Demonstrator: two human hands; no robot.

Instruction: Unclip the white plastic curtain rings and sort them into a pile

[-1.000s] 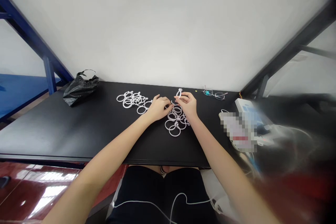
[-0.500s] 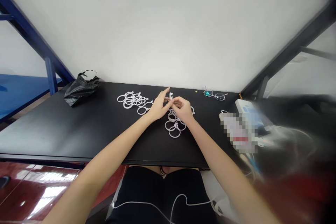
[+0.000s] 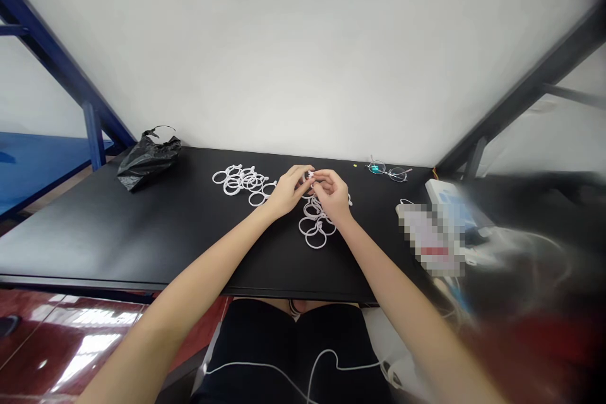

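Observation:
Over the black table, my left hand (image 3: 286,193) and my right hand (image 3: 334,197) meet with their fingers closed around a small white plastic piece (image 3: 310,174). It looks like the eyelet end of a curtain ring; the fingers hide most of it. Right below my hands lies a loose group of white curtain rings (image 3: 315,238), partly covered by my right hand. Another pile of white curtain rings (image 3: 231,185) overlaps on the table to the left of my left hand.
A crumpled black plastic bag (image 3: 149,161) sits at the back left of the table (image 3: 118,233). Eyeglasses (image 3: 396,175) lie near the wall at right. A white box (image 3: 447,199), a blurred-out flat item (image 3: 428,237) and a clear plastic bag (image 3: 525,259) occupy the right side.
My left fingers, stretched upward before, have curled in around the white piece. My right fingers have shifted up slightly against it. Both ring groups stay where they were.

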